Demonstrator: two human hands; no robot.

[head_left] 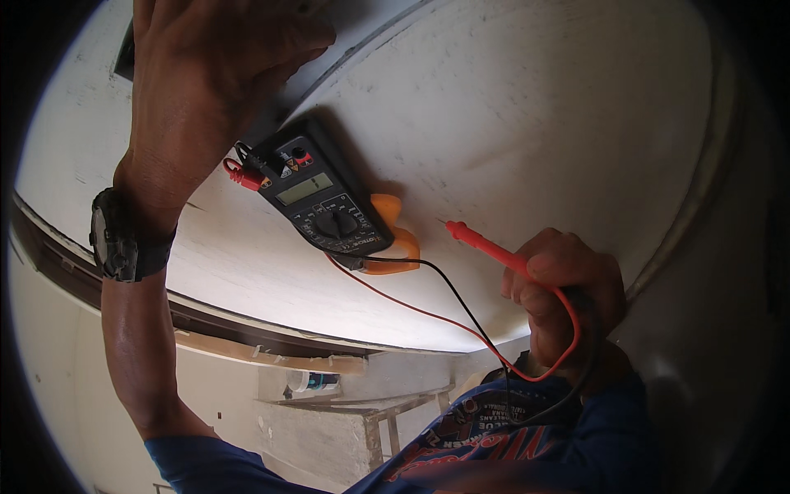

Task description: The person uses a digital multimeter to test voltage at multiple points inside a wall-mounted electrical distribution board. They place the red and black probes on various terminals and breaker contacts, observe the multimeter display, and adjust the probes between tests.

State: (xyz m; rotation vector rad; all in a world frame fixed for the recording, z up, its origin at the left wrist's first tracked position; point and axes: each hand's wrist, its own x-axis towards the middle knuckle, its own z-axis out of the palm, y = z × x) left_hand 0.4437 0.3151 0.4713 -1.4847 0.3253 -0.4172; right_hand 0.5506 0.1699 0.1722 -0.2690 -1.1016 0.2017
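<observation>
A black digital multimeter point(325, 193) with a grey display and round dial rests tilted against the pale surface, an orange plastic piece point(399, 247) showing behind its lower end. A red plug point(244, 175) and a black plug sit in its upper left corner. My right hand point(568, 284) is closed round a red test probe point(485, 247), whose bare tip points up and left, apart from the surface. The red lead point(428, 313) and the black lead point(457, 292) loop down beside this hand. Above the meter, my left hand point(222, 66) reaches to the top edge, its fingers mostly hidden.
The pale scuffed surface point(527, 107) fills most of the view, with a dark seam near the top. Below are a brown frame edge point(66, 255), a rough grey block point(321, 436), a metal rail and a white bucket point(313, 381). A dark watch point(119, 235) circles my left wrist.
</observation>
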